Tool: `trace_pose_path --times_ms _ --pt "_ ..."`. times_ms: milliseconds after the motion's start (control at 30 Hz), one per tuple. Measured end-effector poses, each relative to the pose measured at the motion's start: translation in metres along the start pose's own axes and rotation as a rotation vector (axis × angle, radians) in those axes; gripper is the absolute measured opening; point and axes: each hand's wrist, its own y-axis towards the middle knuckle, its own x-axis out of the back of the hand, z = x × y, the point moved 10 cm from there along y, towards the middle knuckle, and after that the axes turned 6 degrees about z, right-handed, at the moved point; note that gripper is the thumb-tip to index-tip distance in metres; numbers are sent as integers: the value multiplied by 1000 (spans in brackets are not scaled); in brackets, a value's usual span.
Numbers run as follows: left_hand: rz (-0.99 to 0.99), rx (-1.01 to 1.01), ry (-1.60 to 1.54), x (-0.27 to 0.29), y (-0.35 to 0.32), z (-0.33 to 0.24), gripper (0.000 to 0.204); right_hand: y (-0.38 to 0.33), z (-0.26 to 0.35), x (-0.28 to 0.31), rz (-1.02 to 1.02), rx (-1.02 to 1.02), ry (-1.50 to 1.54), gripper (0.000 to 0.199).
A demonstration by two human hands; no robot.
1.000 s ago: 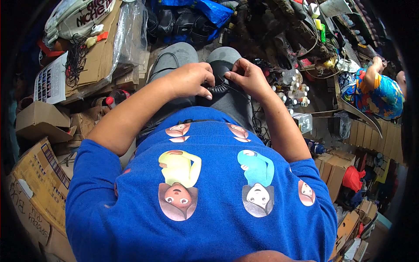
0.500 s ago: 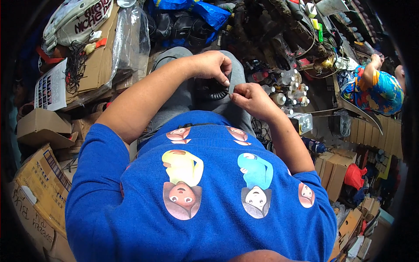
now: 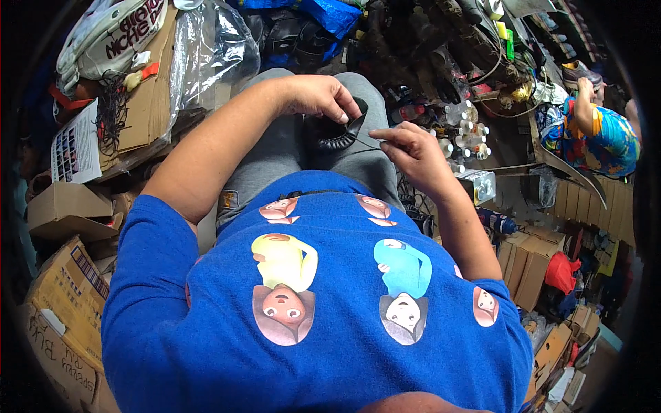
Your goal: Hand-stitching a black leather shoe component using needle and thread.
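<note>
Over my lap lies a black shoe part (image 3: 335, 142) with a ridged, pleated curved edge, perhaps a shoe upper. My left hand (image 3: 323, 98) is closed on its far edge, thumb and fingers pinching the material. To the right, my right hand (image 3: 412, 150) is apart from the shoe part, its index finger and thumb drawn together. A thin dark thread (image 3: 374, 146) seems to run between the shoe part and my right fingers; the fingertips' exact hold is too small to make out.
Several bottles (image 3: 474, 134) stand to the right of my knees. Flattened cardboard (image 3: 148, 96) and clear plastic sheeting (image 3: 206, 45) lie at the left, near a small open box (image 3: 69, 210). Another person in a colourful shirt (image 3: 602, 141) is at the far right, beside a shoe (image 3: 578, 74).
My right hand has drawn away from the shoe part, to the right, and its fingers have extended. The left hand has shifted slightly left, and more of the pleated edge shows.
</note>
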Motion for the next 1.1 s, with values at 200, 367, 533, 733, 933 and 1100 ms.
trace_pose_path --times_ms 200,367,533,733,933,1100 --pt "41 -48 28 -4 1 -1 42 9 -4 -7 -22 -21 -69 20" --pt "34 -55 66 -5 0 -4 41 11 -2 -5 -57 -18 -114 19" --pt "39 -80 56 -6 -1 -4 40 11 0 -6 -52 -3 -99 18" --pt "18 -71 59 -2 2 -1 37 11 4 -7 -63 -17 -184 18" --pt "-19 -57 30 -1 1 -5 35 10 0 -18 -52 -9 -143 19" --pt "11 -138 81 -4 8 -8 36 17 -39 -22 -27 -57 89 20"
